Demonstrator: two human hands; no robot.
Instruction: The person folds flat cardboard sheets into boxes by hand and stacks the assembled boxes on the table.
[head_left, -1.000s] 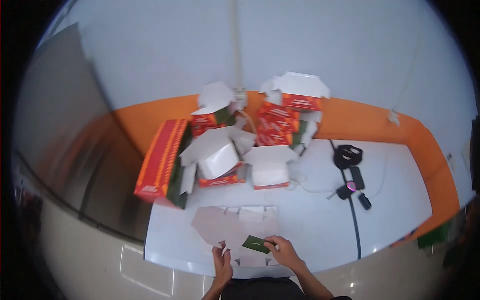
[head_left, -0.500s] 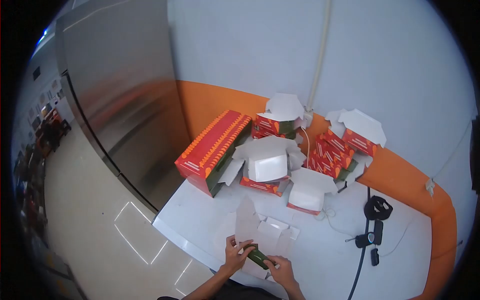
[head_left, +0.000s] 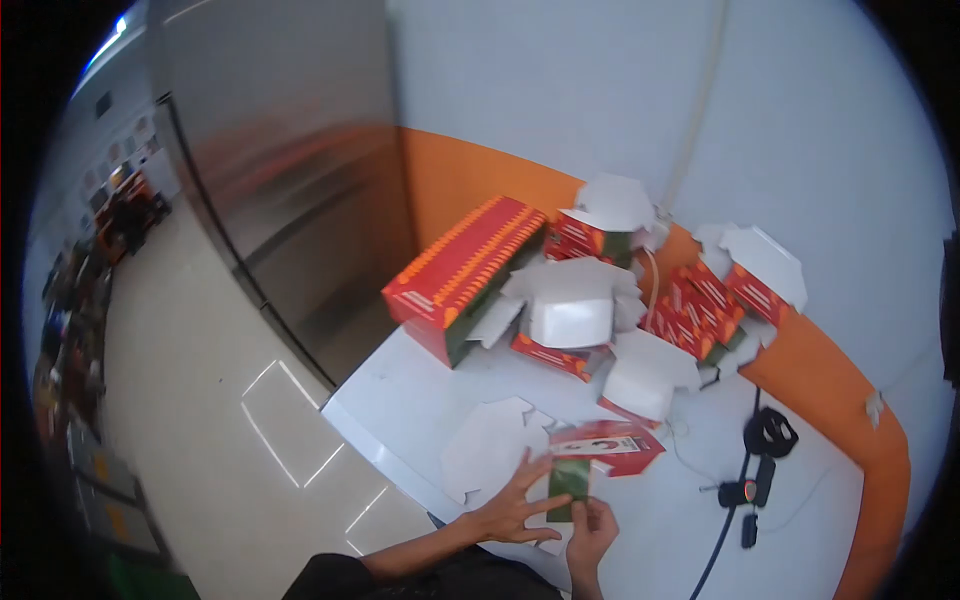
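A cardboard sheet lies at the front of the white table, with a flat white part [head_left: 492, 446] at the left and a red printed part [head_left: 635, 455] at the right. Its green flap [head_left: 568, 482] is between my hands. My left hand [head_left: 512, 508] has its fingers spread, and a fingertip touches the green flap's lower left. Fingers of my right hand [head_left: 592, 525] are closed at the flap's lower right edge, pinching it.
Behind are a large red box [head_left: 465, 262], open white-and-red boxes [head_left: 570, 318] and stacked red boxes [head_left: 695, 310]. Black devices and a cable [head_left: 770, 432] lie at the right of the table [head_left: 385, 400]. A metal cabinet [head_left: 290, 180] stands at the left.
The view has swung left. My left hand has let go of the green part and spread its fingers. A red printed face now shows on the cardboard, where white showed before.
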